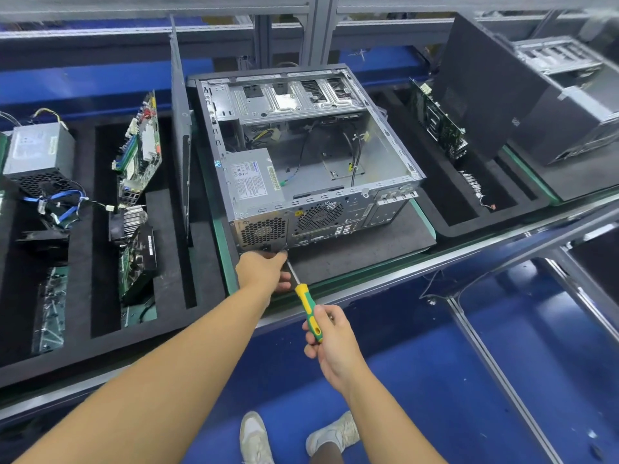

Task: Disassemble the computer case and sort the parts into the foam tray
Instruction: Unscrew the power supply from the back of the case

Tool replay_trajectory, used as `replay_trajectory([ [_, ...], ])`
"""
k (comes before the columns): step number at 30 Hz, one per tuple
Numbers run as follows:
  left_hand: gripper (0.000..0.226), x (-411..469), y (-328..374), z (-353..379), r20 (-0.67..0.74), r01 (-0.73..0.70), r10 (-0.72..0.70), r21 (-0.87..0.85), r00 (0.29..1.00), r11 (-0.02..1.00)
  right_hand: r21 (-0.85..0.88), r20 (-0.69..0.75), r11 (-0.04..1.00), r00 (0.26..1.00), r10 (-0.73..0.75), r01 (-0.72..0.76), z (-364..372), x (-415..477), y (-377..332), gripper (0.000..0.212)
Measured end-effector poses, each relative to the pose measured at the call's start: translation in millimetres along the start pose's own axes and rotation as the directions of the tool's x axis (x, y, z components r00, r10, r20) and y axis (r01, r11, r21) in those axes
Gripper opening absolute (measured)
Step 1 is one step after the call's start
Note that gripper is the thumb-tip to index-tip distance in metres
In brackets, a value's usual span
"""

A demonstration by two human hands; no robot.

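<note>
A grey metal computer case (301, 155), its side open and facing up, lies on a black mat (351, 252) directly ahead of the person's two hands. A silver boxed power supply (249, 180) and loose cables sit inside. The right hand (330, 339) wraps its fingers around the green-and-yellow handle of a screwdriver (310, 309), whose steel shaft runs up to the lower rear edge of the case, below the honeycomb vent. The left hand (264, 271) sits at that same edge with fingers curled close beside the shaft; whether they pinch the shaft or the case cannot be told.

Left of the left hand, a flat grey side panel (181, 128) stands upright. Beyond it lies a black foam tray (80, 296), its slots holding a second grey power supply (38, 152), a green motherboard (140, 149) standing on edge, a finned metal heatsink (129, 222) and blue cables (62, 199).

Well to the right of the right hand, another black foam tray (469, 202) holds a green circuit board (438, 122).

Below the hands, a pair of white shoes (254, 437) stands on blue floor.
</note>
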State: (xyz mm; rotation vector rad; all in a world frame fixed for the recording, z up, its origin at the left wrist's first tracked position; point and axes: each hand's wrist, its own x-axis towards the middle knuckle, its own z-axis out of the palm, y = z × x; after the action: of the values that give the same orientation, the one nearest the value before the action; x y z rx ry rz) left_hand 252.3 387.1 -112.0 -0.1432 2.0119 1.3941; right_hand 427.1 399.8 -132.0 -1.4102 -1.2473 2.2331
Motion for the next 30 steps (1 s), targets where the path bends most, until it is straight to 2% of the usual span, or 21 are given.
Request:
replay_trajectory([
  [3, 0.016, 4, -2, 9, -0.069, 0.019, -0.020, -0.018, 0.997, 1.000, -0.025, 0.015, 1.000, 1.000, -0.012, 0.013, -4, -1, 4, 0.020],
  [9, 0.020, 11, -8, 13, -0.121, -0.003, 0.005, 0.020, 0.993, 1.000, -0.068, 0.046, 0.997, 0.998, -0.041, 0.044, -14, -3, 10, 0.016],
  [14, 0.011, 16, -10, 12, -0.096, 0.054, -0.064, -0.106, 0.993, 0.993, -0.087, 0.068, 0.994, 0.996, -0.054, 0.060, -24, -3, 8, 0.013],
  [16, 0.011, 13, -12, 10, -0.110, -0.008, -0.006, -0.122, 0.994, 0.992, -0.056, 0.080, 0.996, 0.995, -0.060, 0.065, -36, -5, 8, 0.011],
  [17, 0.010, 9, -13, 10, -0.119, -0.076, 0.069, -0.059, 0.991, 0.995, -0.020, 0.081, 0.997, 0.994, -0.071, 0.073, -44, -7, 7, 0.010],
  [18, 0.007, 3, -14, 12, -0.092, -0.147, 0.148, 0.010, 0.985, 0.989, 0.041, 0.075, 0.995, 0.993, -0.090, 0.087, -54, -9, 6, 0.008],
  [20, 0.006, -16, -13, 23, 0.101, -0.266, 0.257, 0.091, 0.961, 0.960, 0.211, 0.042, 0.970, 0.990, -0.133, 0.122, -75, -11, -3, 0.005],
  [23, 0.011, -36, -4, 68, 0.421, -0.363, 0.271, 0.154, 0.865, 0.919, 0.357, -0.048, 0.915, 0.982, -0.183, 0.188, -106, -9, -32, 0.008],
  [26, 0.015, -46, 17, 131, 0.531, -0.267, 0.185, 0.082, 0.827, 0.960, 0.345, -0.129, 0.898, 0.962, -0.241, 0.272, -140, 2, -71, 0.017],
  [30, 0.012, -47, 50, 219, 0.550, -0.122, 0.096, 0.012, 0.830, 0.992, 0.258, -0.163, 0.923, 0.955, -0.249, 0.285, -190, 22, -132, 0.015],
])
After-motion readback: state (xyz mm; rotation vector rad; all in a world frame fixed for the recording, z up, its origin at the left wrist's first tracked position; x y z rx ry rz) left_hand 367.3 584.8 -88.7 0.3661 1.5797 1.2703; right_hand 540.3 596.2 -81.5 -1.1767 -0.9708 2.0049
